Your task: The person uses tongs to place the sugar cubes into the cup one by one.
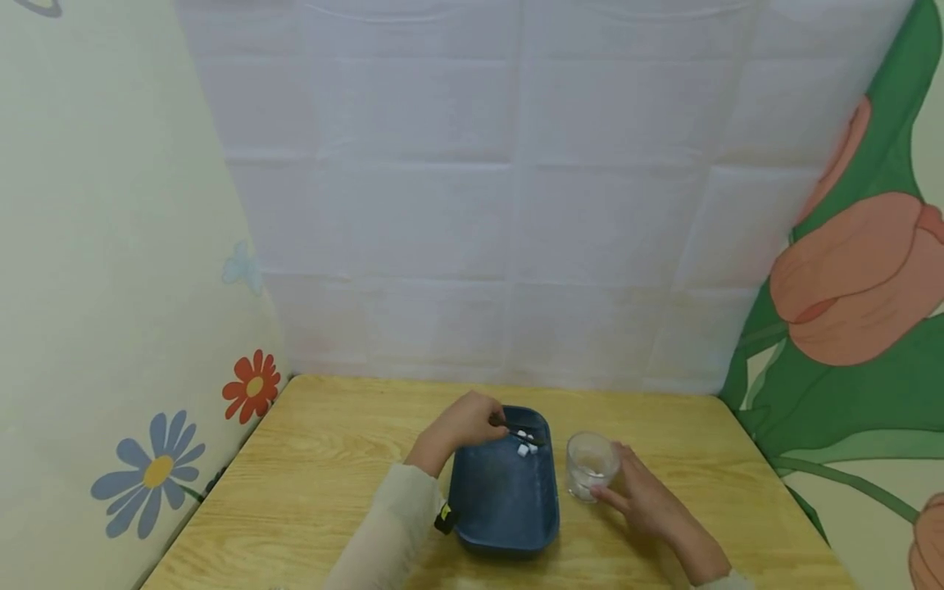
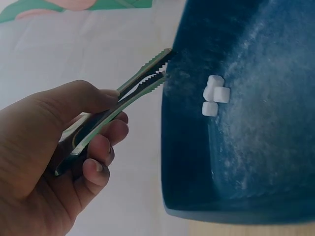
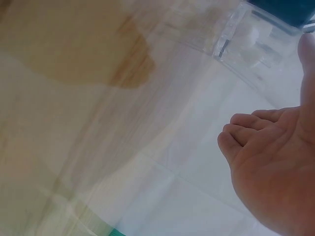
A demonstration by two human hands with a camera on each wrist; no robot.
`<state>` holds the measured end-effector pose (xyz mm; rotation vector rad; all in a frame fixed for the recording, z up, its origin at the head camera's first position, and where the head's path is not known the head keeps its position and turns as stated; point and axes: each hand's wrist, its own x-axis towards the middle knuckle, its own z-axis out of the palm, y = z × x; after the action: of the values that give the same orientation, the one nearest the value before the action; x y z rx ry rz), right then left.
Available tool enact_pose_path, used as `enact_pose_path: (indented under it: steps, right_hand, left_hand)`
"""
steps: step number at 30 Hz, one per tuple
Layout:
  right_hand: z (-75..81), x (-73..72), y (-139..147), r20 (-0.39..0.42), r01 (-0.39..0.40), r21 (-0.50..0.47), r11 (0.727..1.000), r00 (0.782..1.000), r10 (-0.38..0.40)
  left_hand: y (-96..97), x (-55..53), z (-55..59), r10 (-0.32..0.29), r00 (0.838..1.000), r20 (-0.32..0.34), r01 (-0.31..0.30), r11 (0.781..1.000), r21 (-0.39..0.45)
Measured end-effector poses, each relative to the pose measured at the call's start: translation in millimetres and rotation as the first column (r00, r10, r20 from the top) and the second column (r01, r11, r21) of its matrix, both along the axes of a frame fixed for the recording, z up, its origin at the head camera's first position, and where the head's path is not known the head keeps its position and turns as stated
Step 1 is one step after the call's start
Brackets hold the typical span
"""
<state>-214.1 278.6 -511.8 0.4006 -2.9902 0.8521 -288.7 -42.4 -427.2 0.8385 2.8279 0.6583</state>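
Pinches serrated metal tongs (image 2: 106, 114) with curled left hand (image 2: 42, 128), near four small white cubes (image 2: 214, 93) in a dark-blue rectangular tray (image 1: 505, 500); holds right hand (image 1: 647, 496), thumb and fingers apart, at a clear round glass cup (image 1: 590, 459) on the wooden table (image 1: 354, 442).

Yellow wood-grain bench (image 1: 332, 442), creased whitish sheet (image 1: 472, 213) hanging behind it, cream wall (image 1: 96, 246) with painted blue-grey and red flowers (image 1: 158, 472) left, big coral-pink tulip mural (image 1: 848, 279) right.
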Motion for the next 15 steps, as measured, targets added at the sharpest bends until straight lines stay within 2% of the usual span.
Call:
enact_pose_path:
  steps: [5, 15]
  right_hand:
    - [1.8, 1.2, -1, -0.021, -0.012, -0.013, 1.0, 1.0, 0.012]
    - [2.9, 2.3, -1, -0.027, -0.013, -0.017, 1.0, 1.0, 0.013]
  left_hand:
    - [-3.8, -0.9, -6.1, 0.017, 1.0, -0.012, -0.018, 0.999, -0.039]
    - [-7.9, -2.6, -17.1, 0.025, 1.0, -0.004, -0.025, 0.998, -0.065]
